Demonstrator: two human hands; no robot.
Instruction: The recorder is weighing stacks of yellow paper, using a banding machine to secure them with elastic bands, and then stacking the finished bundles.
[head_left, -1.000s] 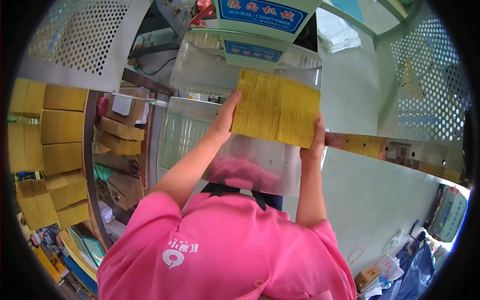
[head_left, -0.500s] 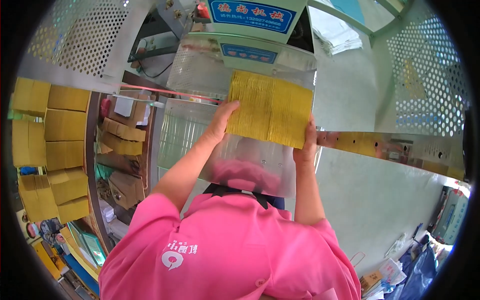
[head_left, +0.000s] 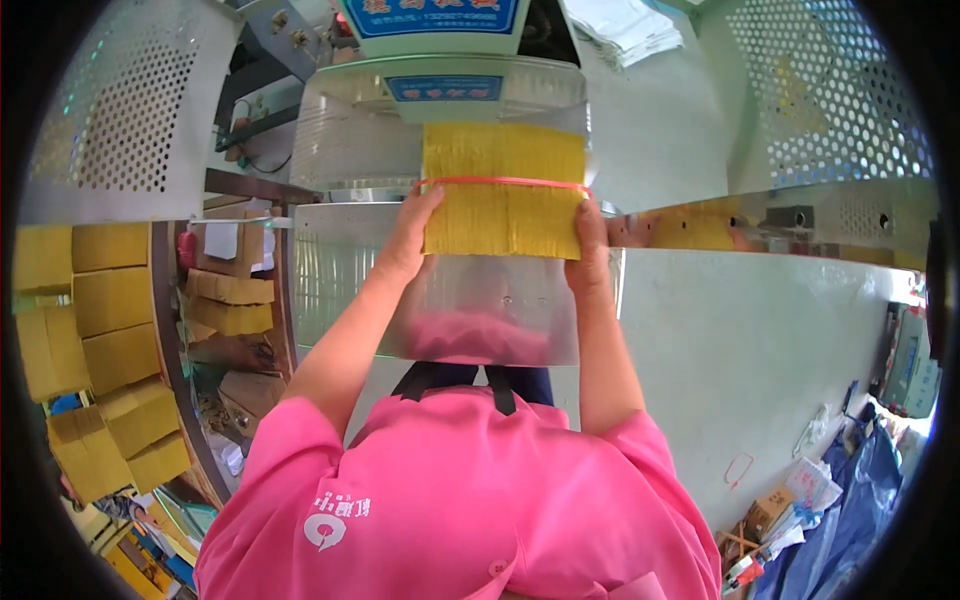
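Clasping opposite sides of a yellow stack (head_left: 503, 225), the left hand (head_left: 410, 235) and right hand (head_left: 590, 240) stand apart, clamped on its ends. The block is squarish, its face finely ribbed like packed sheet edges; a thin, glossy red strap (head_left: 505, 181) crosses it, the underside being hidden. The stack is over a polished metal bench (head_left: 470, 290), which mirrors the pink shirt (head_left: 450, 470). Perforated metal panels (head_left: 830, 100) flank the machine (head_left: 400, 45), and smooth greenish-grey floor (head_left: 710, 350) spreads right. Cardboard-coloured blocks (head_left: 115, 300) line the left. A blue label (head_left: 450, 15) with white characters marks the machine; white print (head_left: 335, 520) sits on the shirt.
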